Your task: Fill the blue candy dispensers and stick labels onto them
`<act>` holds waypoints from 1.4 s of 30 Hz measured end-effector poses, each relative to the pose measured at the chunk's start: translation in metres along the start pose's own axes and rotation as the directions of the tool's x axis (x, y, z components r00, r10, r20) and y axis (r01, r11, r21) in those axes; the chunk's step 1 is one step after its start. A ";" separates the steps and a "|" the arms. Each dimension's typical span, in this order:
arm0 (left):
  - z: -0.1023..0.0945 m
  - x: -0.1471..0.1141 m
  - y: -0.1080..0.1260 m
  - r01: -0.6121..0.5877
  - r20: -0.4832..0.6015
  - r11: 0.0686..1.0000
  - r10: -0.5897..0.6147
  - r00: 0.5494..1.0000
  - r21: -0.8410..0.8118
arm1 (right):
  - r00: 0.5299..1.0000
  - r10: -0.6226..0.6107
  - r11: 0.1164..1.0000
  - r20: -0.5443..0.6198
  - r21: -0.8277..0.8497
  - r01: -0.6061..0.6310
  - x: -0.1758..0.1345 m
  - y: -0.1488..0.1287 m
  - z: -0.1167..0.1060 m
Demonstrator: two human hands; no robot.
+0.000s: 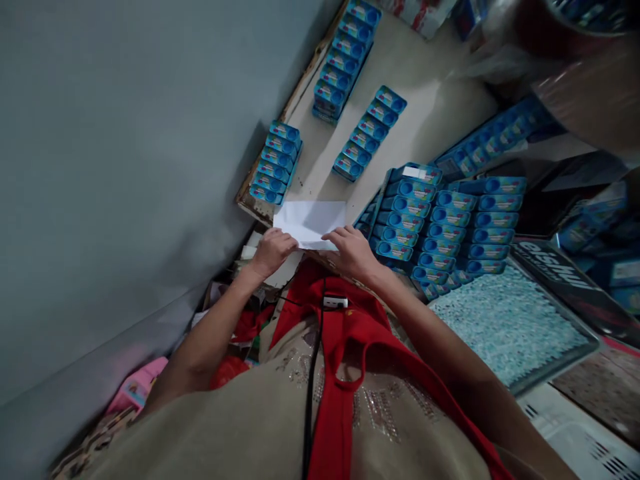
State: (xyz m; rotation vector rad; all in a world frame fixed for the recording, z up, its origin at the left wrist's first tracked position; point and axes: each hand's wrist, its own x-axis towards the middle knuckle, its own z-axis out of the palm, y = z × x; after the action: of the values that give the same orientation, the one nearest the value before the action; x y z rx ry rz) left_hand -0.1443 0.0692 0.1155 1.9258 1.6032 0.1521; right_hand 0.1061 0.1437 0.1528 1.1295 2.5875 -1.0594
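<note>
A white sheet of paper [313,217] lies at the table's near edge, its front edge turned up in a narrow fold. My left hand [274,252] is closed on the sheet's near left corner, fingers curled over the fold. At the near right corner, my right hand [353,249] pinches the same fold. Rows of small blue boxes stand just beyond: a short row [275,163] at the left, another row [370,135] ahead of the paper, and stacks [407,217] close to my right hand.
A taller row of blue boxes [345,60] stands farther back on the table [420,73]. To the right is a tray [590,343] full of small pale-blue pieces [515,327], beside a black box [565,267] with white lettering. A grey wall [125,147] borders the left side.
</note>
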 end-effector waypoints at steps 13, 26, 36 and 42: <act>-0.046 -0.024 0.102 0.201 -0.261 0.519 -0.682 0.683 -0.831 | 0.998 0.026 0.836 -0.059 0.549 0.011 0.014 -0.090 -0.028; -0.130 0.010 0.053 0.237 -0.113 0.691 -0.421 0.900 -0.682 | 0.962 -0.273 0.961 -0.026 0.041 0.274 0.077 -0.047 -0.111; -0.096 0.058 0.006 0.328 0.216 0.526 -0.264 0.940 -0.785 | 0.968 -0.148 0.986 -0.204 -0.110 0.127 0.091 -0.014 -0.078; -0.097 0.075 -0.004 0.343 0.231 0.519 -0.270 0.935 -0.783 | 0.942 -0.213 0.964 -0.258 -0.213 0.160 0.090 -0.026 -0.044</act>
State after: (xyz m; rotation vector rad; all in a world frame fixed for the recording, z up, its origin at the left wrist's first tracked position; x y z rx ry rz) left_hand -0.1735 0.1762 0.1688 0.8859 1.4102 0.5571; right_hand 0.0309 0.2137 0.1659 1.0707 2.9915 -0.7052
